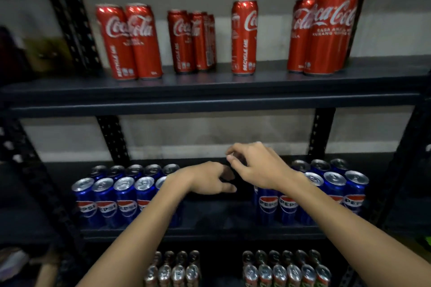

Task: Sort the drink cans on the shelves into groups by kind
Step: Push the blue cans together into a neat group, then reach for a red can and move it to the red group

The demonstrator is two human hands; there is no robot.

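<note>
Both hands reach into the gap between two groups of blue aluminium Pepsi cans (109,200). The left hand (210,180) is loosely curled, holding nothing visible. Just above it, the right hand (256,165) has its fingertips pinched, on what I cannot tell.

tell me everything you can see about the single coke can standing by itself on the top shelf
The lone Coca-Cola can is tall, slim, glossy red metal with white script and a "recycle me" line running up its side. It stands upright on the dark top shelf, apart from the can groups left and right. Nothing touches it; both hands are lower down.
</note>
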